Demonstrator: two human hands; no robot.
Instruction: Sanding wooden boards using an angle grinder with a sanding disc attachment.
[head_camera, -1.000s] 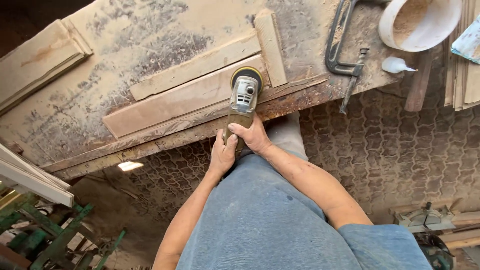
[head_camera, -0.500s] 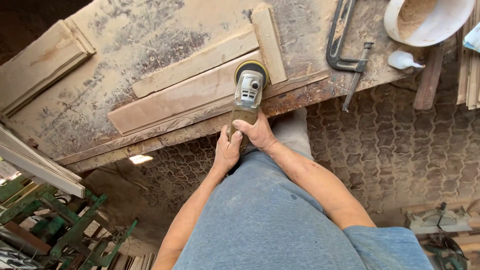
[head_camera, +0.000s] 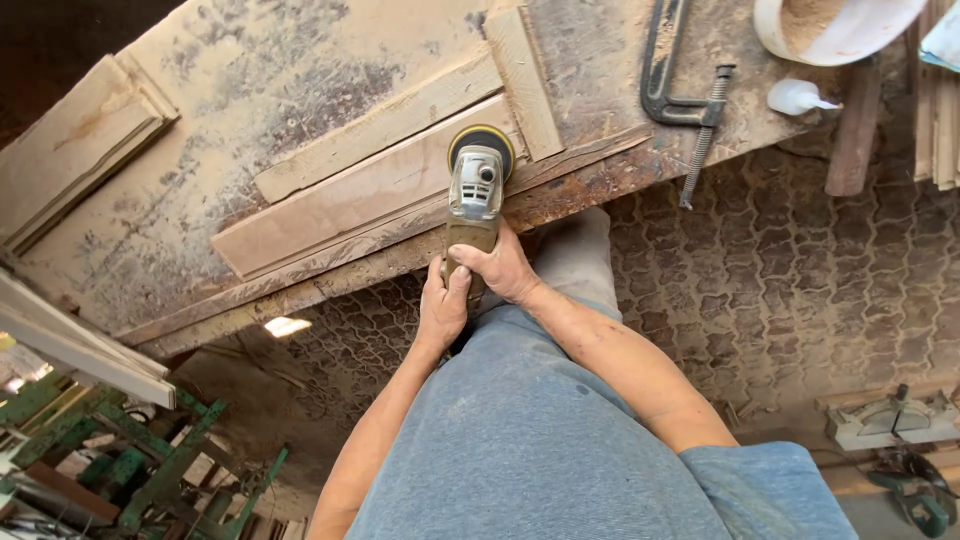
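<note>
A big dusty tabletop (head_camera: 300, 60) holds a long flat board (head_camera: 340, 205). A sander (head_camera: 475, 195) sits on the board's right end, its round pad touching the wood. The right hand (head_camera: 495, 268) and left hand (head_camera: 442, 305) are both wrapped tight around the sander's handle.

one sander (head_camera: 474, 195), three boards (head_camera: 340, 205), one clamp (head_camera: 678, 85)
</note>
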